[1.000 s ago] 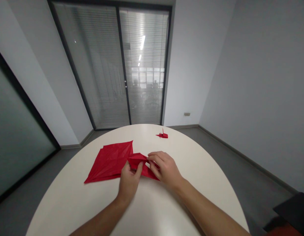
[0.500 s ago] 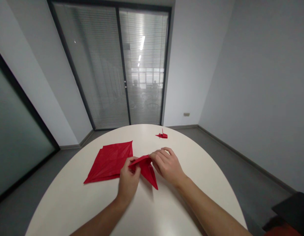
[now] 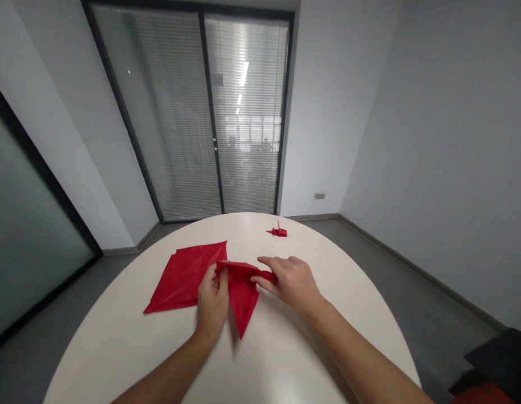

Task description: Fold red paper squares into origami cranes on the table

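A folded piece of red paper point(image 3: 242, 306) is held above the table between my two hands, one pointed flap hanging down toward me. My left hand point(image 3: 213, 297) is closed on its left end, thumb on the near side. At the right end, my right hand point(image 3: 292, 280) grips a narrow folded part between thumb and fingers, with the index finger stretched out over it. Creased red paper sheets point(image 3: 187, 275) lie flat on the table to the left, partly behind my left hand.
The round white table point(image 3: 348, 336) fills the lower middle. A small red folded paper figure point(image 3: 279, 232) rests near its far edge. Beyond stand glass doors with blinds point(image 3: 247, 168). A dark chair-like object point(image 3: 502, 356) is at the lower right.
The folded paper has turned, its hanging point swinging left and nearer to me. My left hand has shifted slightly left, and my right hand has changed its grip at the right end.
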Tool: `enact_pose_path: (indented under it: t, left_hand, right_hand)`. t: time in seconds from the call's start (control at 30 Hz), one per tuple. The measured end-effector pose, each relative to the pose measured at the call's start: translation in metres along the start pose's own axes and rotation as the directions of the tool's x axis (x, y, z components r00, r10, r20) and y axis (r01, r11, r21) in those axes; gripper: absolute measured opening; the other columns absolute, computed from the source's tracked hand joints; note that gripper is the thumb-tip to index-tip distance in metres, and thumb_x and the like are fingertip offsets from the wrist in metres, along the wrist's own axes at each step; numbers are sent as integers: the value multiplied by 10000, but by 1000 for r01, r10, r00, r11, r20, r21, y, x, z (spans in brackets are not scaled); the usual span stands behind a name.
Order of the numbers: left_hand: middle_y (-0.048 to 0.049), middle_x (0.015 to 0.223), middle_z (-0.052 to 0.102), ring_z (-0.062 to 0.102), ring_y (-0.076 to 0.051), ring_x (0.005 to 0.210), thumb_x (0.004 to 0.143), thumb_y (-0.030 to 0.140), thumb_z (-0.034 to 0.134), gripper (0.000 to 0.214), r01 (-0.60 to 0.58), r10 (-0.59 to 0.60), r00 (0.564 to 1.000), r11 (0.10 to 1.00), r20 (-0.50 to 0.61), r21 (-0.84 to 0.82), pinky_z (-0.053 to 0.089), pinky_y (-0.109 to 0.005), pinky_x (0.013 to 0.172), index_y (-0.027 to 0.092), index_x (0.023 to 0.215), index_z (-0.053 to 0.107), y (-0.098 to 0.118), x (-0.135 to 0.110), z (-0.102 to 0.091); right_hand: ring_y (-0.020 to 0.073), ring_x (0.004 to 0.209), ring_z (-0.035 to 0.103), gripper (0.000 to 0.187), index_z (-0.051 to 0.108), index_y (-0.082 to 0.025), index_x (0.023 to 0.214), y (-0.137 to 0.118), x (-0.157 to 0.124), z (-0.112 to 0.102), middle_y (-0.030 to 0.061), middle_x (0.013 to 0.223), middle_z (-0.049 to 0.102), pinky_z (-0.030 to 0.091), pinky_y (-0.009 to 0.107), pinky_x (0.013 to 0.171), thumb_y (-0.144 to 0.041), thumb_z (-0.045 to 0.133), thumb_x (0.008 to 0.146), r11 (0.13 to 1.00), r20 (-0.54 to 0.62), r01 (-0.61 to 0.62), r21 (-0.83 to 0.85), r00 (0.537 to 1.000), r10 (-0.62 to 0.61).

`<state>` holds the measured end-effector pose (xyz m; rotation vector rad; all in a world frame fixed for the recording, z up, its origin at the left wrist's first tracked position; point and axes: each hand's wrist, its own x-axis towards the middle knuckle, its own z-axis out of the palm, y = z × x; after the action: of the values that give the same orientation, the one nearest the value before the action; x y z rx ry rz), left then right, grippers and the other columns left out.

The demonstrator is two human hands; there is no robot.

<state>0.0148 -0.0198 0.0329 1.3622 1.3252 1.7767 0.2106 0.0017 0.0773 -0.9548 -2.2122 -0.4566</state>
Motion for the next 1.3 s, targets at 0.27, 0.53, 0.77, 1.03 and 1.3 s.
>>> enact_pose_path:
  t: [0.27,0.53,0.77,1.03,1.3]
  left_hand:
    - [-107,1176,650,678,-225,1011,749,347,772,588,96,-86,988,992,127,-76,566,-312,783,210,1249,495,-8,-7,15]
    - [-104,1236,636,652,-248,1112,780,306,742,554,17,2,982,995,188,-99,524,-379,947,243,1268,487,-8,-24,16]
    - [-122,1057,710,694,-266,984,836,327,629,311,26,-22,992,999,126,-30,536,-421,901,177,1102,576,-15,-3,8]
    - [-116,1110,711,678,-260,1037,919,359,536,266,-127,118,992,960,54,248,537,-406,896,189,1100,632,-8,11,-6]
    - [-76,1047,737,692,-232,904,882,372,618,271,-259,232,966,891,117,372,544,-385,848,210,1090,676,1,22,-21]
  right_hand:
    - [169,667,592,31,622,-189,869,-7,0,-2,30,824,693,345,299,633,-213,619,890,981,57,-174,-90,982,180]
    - [200,851,658,148,583,-200,1031,-13,-3,6,50,958,729,351,275,582,-148,586,892,973,102,-231,-17,967,232]
    - [183,731,686,137,621,-206,1088,0,-3,1,35,876,757,346,277,584,-259,561,977,970,-2,-239,-45,971,239]
    - [210,772,684,144,649,-200,1062,18,-2,-7,52,871,744,422,283,672,-220,595,930,952,41,-305,5,952,305]
    - [221,826,699,179,635,-239,1095,32,-5,-8,52,994,756,473,313,744,-314,566,947,862,41,-437,256,896,442]
